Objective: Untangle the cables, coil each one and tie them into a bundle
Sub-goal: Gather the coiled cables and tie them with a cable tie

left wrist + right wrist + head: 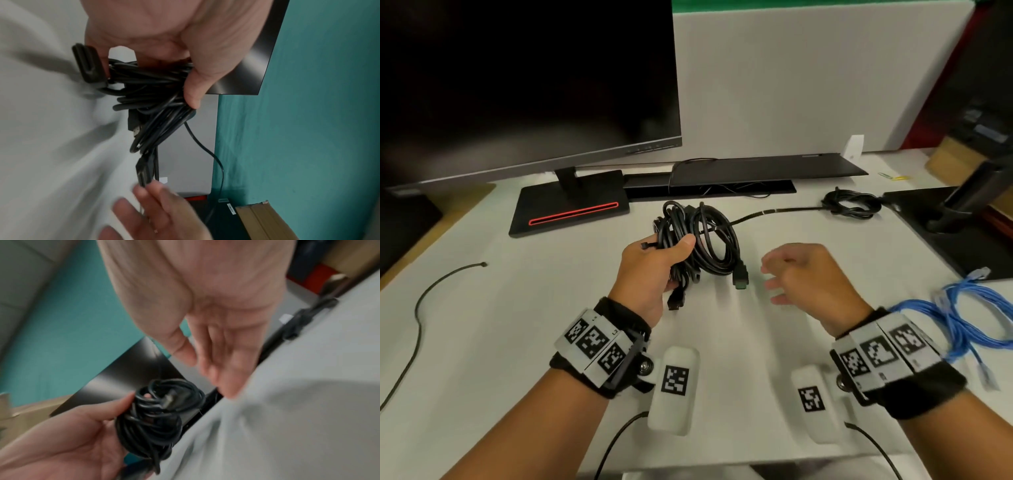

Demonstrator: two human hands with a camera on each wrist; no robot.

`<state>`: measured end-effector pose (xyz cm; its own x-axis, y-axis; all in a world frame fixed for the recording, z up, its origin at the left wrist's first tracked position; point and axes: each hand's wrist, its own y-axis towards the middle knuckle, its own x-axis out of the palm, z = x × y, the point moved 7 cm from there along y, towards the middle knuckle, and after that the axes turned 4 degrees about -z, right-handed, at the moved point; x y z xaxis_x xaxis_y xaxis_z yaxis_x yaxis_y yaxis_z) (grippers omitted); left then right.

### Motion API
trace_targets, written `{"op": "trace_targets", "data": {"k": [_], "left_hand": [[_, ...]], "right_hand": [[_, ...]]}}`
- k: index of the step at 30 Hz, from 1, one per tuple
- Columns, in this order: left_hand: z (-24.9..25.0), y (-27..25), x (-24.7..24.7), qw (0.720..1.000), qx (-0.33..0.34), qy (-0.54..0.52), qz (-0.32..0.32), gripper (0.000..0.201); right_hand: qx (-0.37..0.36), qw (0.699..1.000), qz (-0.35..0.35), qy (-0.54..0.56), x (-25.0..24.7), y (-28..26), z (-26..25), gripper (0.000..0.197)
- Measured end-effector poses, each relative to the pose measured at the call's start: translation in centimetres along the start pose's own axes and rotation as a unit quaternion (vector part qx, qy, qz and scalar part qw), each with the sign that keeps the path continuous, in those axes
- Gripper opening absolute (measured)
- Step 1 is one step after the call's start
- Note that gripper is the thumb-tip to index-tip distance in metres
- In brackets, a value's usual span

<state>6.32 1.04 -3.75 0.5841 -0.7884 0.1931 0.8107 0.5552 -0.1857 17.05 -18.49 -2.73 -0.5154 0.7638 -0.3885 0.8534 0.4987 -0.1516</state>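
Observation:
My left hand point(654, 263) grips a bundle of coiled black cables point(698, 240) just above the white desk point(517, 325), thumb over the loops. In the left wrist view the black cables point(148, 97) sit under my thumb and a plug point(144, 173) hangs down. One connector with a green tip point(740, 279) dangles at the bundle's right. My right hand point(801, 274) hovers a little right of it, fingers relaxed and holding nothing; the right wrist view shows this open hand point(218, 353) above the black coil point(156, 417). A blue cable coil point(969, 318) lies at the desk's right edge.
A monitor point(524, 85) on a black base point(571, 212) stands at the back left, a black bar point(756, 171) behind the bundle. Another knotted black cable point(852, 204) lies at the back right, near a dark stand point(962, 202). A thin black wire point(421, 308) curves over the desk's left.

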Motion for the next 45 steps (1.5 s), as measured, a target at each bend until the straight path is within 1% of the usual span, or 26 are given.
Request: {"op": "trace_targets", "data": {"k": [1,2,4,6,7,10,13,16,18,20,22,25,28,31,33,37,39,41,43,45], "left_hand": [[0.1,-0.1,0.3,1.0,-0.002,-0.001,-0.016,0.021],[0.2,-0.2,0.7,0.999,-0.004,-0.001,-0.034,0.022],[0.3,-0.6,1.5,0.997,-0.007,-0.002,-0.075,0.023],[0.4,-1.0,2.1,0.993,-0.001,-0.004,-0.115,0.024],[0.4,-1.1,2.3,0.991,0.002,0.002,-0.131,0.027],[-0.1,-1.2,2.8,0.988,-0.006,0.028,-0.155,0.034],[-0.7,-1.3,3.0,0.985,-0.023,0.035,-0.165,0.032],[-0.8,-1.4,3.0,0.986,-0.024,0.042,-0.163,0.029],[-0.8,-1.4,3.2,0.985,-0.018,0.051,-0.162,0.025],[-0.9,-1.5,3.4,0.986,-0.013,0.061,-0.155,0.025],[-1.1,-1.6,3.6,0.987,-0.017,0.061,-0.145,0.032],[-1.1,-1.8,3.9,0.989,-0.016,0.045,-0.142,0.04],[-1.1,-1.9,4.2,0.986,-0.005,0.028,-0.162,0.045],[-1.3,-1.9,4.4,0.983,0.004,0.024,-0.184,0.038],[-1.5,-1.8,4.4,0.983,0.005,0.023,-0.184,0.033],[-1.6,-1.6,4.0,0.988,0.016,0.021,-0.155,0.027],[-1.7,-1.4,3.9,0.99,0.021,0.022,-0.139,0.02],[-1.7,-1.3,3.7,0.993,0.018,0.024,-0.114,0.018],[-1.7,-1.2,3.4,0.996,0.012,0.031,-0.085,0.021],[-1.8,-1.0,2.9,0.997,0.009,0.049,-0.054,0.026]], "right_hand": [[0.014,0.999,-0.039,-0.004,0.8,0.3,0.2,0.021],[0.018,0.997,-0.068,0.013,1.6,0.7,0.1,0.029],[0.032,0.987,-0.099,0.119,2.8,0.9,-0.5,0.027],[0.05,0.968,-0.117,0.218,3.6,1.0,-0.8,0.025],[0.052,0.964,-0.123,0.228,3.9,1.0,-0.9,0.024],[0.038,0.975,-0.117,0.185,4.5,1.0,-0.8,0.025],[0.051,0.975,-0.115,0.184,4.9,1.1,-0.4,0.024],[0.078,0.971,-0.131,0.183,5.1,1.2,0.0,0.024],[0.086,0.974,-0.127,0.168,5.0,1.3,0.3,0.025],[0.074,0.981,-0.102,0.146,4.8,1.4,0.3,0.021],[0.054,0.989,-0.076,0.119,4.8,1.7,0.2,0.018],[0.031,0.992,-0.066,0.102,5.3,1.9,0.1,0.023],[0.026,0.994,-0.069,0.08,5.6,2.1,0.1,0.028],[0.022,0.995,-0.084,0.056,5.7,2.1,0.1,0.037],[0.022,0.994,-0.103,0.039,5.8,2.0,0.2,0.036],[0.027,0.985,-0.165,-0.031,6.0,1.9,-0.2,0.024],[0.048,0.979,-0.19,-0.052,6.0,2.2,-0.1,0.025],[0.076,0.973,-0.212,-0.054,5.9,2.4,0.0,0.026],[0.088,0.971,-0.207,-0.081,4.8,3.1,0.1,0.022],[0.075,0.974,-0.159,-0.144,2.3,4.4,0.1,0.017]]}}
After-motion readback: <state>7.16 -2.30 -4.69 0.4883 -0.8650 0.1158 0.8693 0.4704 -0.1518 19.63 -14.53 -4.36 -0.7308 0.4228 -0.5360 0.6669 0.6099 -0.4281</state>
